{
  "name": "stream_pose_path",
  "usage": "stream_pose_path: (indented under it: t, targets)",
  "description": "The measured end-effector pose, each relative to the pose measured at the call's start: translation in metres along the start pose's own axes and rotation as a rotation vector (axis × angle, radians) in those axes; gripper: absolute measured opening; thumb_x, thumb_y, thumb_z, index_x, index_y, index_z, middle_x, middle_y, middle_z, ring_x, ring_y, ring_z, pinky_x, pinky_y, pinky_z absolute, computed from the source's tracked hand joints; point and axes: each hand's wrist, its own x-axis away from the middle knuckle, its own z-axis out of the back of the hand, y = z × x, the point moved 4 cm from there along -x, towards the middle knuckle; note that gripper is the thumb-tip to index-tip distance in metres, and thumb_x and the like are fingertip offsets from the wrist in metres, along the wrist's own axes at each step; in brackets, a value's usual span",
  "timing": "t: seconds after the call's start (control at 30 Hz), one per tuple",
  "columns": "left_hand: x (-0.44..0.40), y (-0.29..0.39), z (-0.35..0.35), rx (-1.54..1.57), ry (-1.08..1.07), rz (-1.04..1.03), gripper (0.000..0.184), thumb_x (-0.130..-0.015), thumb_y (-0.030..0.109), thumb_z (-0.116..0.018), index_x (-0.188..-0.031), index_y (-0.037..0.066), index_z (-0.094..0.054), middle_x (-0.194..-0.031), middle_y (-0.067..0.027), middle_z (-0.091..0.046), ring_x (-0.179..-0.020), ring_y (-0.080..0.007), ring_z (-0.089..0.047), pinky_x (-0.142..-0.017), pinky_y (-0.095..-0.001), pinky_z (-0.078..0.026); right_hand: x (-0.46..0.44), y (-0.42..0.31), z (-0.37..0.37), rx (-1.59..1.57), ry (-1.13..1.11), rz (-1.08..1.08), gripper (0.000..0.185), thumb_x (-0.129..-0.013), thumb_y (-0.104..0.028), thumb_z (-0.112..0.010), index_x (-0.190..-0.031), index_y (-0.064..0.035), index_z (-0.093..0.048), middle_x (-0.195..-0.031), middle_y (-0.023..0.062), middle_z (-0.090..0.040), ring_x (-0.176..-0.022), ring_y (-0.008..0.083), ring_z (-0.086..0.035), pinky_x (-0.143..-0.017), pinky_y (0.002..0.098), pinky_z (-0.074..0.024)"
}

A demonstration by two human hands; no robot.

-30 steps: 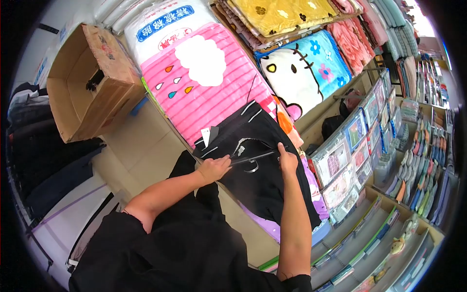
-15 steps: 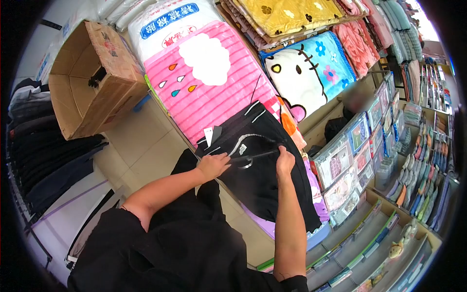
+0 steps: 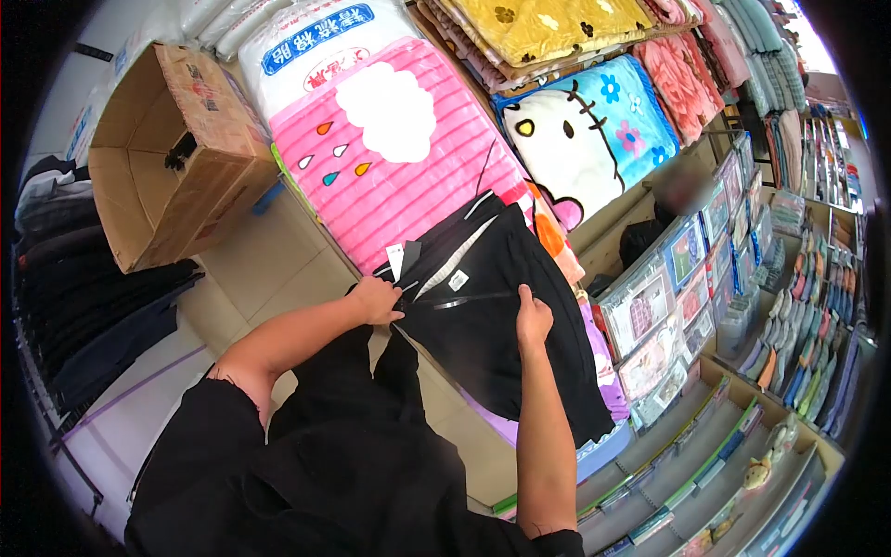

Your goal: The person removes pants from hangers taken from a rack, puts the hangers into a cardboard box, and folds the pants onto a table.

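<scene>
Black trousers (image 3: 483, 348) lie spread on the stacked bedding, with the waistband stretched between my two hands. My left hand (image 3: 376, 302) is closed on the waistband's left end, near a white paper tag (image 3: 396, 262). At the other end, my right hand (image 3: 534, 318) pinches the waistband, thumb on top. Inside the waist opening a small white label (image 3: 458, 279) and a pale strip of lining show. Beneath the trousers is a pink packed blanket (image 3: 399, 200) with a white cloud and coloured drops.
A cardboard box (image 3: 200, 181) stands open at the left, above hanging dark clothes (image 3: 93, 288). A blue-and-white cartoon blanket (image 3: 580, 139) and folded yellow blankets (image 3: 557, 32) lie beyond. Packaged goods (image 3: 640, 316) and a divided shelf (image 3: 687, 464) are on the right. Another person (image 3: 650, 227) is partly visible behind the packages.
My left hand has moved left and slightly up to the waistband's end. My right hand has shifted slightly left and down. The waistband is pulled straighter, and the inner label shows more plainly.
</scene>
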Motion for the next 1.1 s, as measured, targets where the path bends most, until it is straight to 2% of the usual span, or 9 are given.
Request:
stream_pose_path:
  t: [0.1,0.3,0.57,0.67,0.8,0.83,1.0,1.03,1.1]
  targets:
    - [-0.014,0.0,-0.004,-0.043,0.011,-0.106,0.053,-0.09,0.057,-0.063,-0.1,0.007,-0.075,-0.089,-0.0129,-0.074,-0.085,-0.0331,-0.073,-0.074,-0.0485,-0.056,0.003,-0.001,0.0,-0.014,-0.008,-0.008,0.069,-0.095,-0.055,-0.058,-0.073,0.0104,-0.064,-0.082,0.0315,-0.066,-0.086,0.0453,-0.066,-0.083,0.0511,-0.0468]
    - [-0.03,0.013,-0.002,-0.213,-0.237,-0.224,0.047,-0.092,0.052,-0.06,-0.09,0.009,-0.079,-0.089,-0.0121,-0.076,-0.086,-0.0326,-0.075,-0.07,-0.0467,-0.057,0.015,-0.013,0.003,-0.041,0.069,0.015,0.063,-0.095,-0.05,-0.063,-0.075,0.0097,-0.063,-0.077,0.0286,-0.065,-0.076,0.0401,-0.064,-0.079,0.047,-0.0472]
    - [-0.011,0.01,-0.003,-0.216,-0.175,-0.339,0.028,-0.088,0.03,-0.06,-0.085,0.011,-0.08,-0.086,-0.011,-0.077,-0.079,-0.0324,-0.075,-0.066,-0.0451,-0.057,0.035,-0.031,0.016,-0.131,0.095,0.05,0.061,-0.094,-0.049,-0.064,-0.07,0.0068,-0.06,-0.069,0.0259,-0.062,-0.067,0.0357,-0.062,-0.071,0.0461,-0.0461]
    - [0.018,0.011,0.023,-0.206,-0.167,-0.302,0.029,-0.086,0.033,-0.061,-0.083,0.01,-0.079,-0.085,-0.0118,-0.077,-0.077,-0.0329,-0.075,-0.067,-0.0462,-0.057,0.045,-0.021,0.015,-0.249,0.029,0.01,0.061,-0.095,-0.049,-0.065,-0.069,0.0065,-0.059,-0.066,0.0243,-0.059,-0.064,0.032,-0.058,-0.069,0.0453,-0.0452]
    - [0.05,0.0,0.023,-0.232,-0.033,-0.202,0.041,-0.086,0.047,-0.063,-0.081,0.009,-0.078,-0.079,-0.0107,-0.074,-0.075,-0.0313,-0.073,-0.067,-0.047,-0.053,0.066,-0.008,0.013,-0.346,-0.075,-0.011,0.059,-0.094,-0.045,-0.065,-0.065,0.0046,-0.054,-0.06,0.0146,-0.053,-0.062,0.0198,-0.052,-0.064,0.0411,-0.0435]
    - [0.059,-0.003,0.025,-0.25,-0.006,-0.151,0.043,-0.087,0.049,-0.064,-0.086,0.009,-0.076,-0.085,-0.0114,-0.074,-0.08,-0.0313,-0.072,-0.07,-0.0465,-0.052,0.076,-0.013,0.016,-0.417,-0.079,0.056,0.05,-0.097,-0.041,-0.066,-0.059,-0.0109,-0.052,-0.056,-0.002,-0.048,-0.05,0.0089,-0.046,-0.049,0.0275,-0.0341]
    - [0.12,0.003,0.07,-0.158,0.342,0.006,0.06,-0.085,0.058,-0.068,-0.113,0.004,-0.065,-0.12,-0.0162,-0.065,-0.108,-0.0301,-0.062,-0.083,-0.044,-0.048,0.127,-0.028,0.036,-0.566,-0.213,0.104,0.047,-0.097,-0.042,-0.065,-0.063,-0.0134,-0.052,-0.056,-0.0027,-0.048,-0.048,0.009,-0.045,-0.048,0.0258,-0.0337]
    - [0.137,0.009,0.084,-0.075,0.292,0.077,0.059,-0.086,0.051,-0.071,-0.122,0.006,-0.058,-0.127,-0.0166,-0.059,-0.117,-0.0292,-0.057,-0.086,-0.0458,-0.047,0.135,-0.029,0.038,-0.651,-0.256,0.074,0.046,-0.098,-0.042,-0.065,-0.063,-0.0139,-0.051,-0.056,-0.0025,-0.048,-0.048,0.0096,-0.044,-0.047,0.0257,-0.0332]
    - [0.161,0.013,0.084,-0.013,0.63,-0.1,0.055,-0.085,0.046,-0.074,-0.122,0.008,-0.06,-0.115,-0.013,-0.061,-0.111,-0.0303,-0.06,-0.084,-0.0463,-0.049,0.153,-0.031,0.039,-0.778,-0.345,-0.001,0.046,-0.098,-0.042,-0.064,-0.064,-0.0147,-0.051,-0.056,-0.0021,-0.047,-0.048,0.0106,-0.044,-0.047,0.0258,-0.0325]
